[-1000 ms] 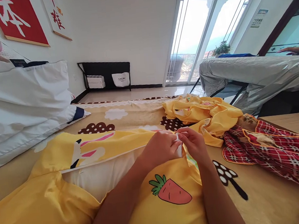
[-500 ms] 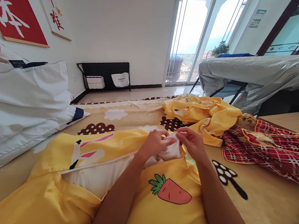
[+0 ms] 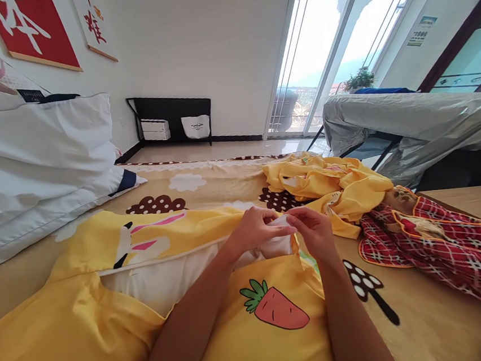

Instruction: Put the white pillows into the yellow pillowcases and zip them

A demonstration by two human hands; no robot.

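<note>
A yellow pillowcase printed with a carrot and a rabbit lies in front of me on the bed, its long opening showing a white pillow inside. My left hand pinches the pillow's white corner at the far end of the opening. My right hand meets it there, fingers closed on the pillowcase edge next to that corner.
A crumpled yellow cloth and a red plaid pillowcase lie to the right on the patterned bedsheet. A white duvet is piled at the left. A grey-covered piece of furniture stands beyond the bed.
The white pillow corner has come further out of the opening between my hands. My left hand's fingers shifted along it; both hands stayed at the same spot.
</note>
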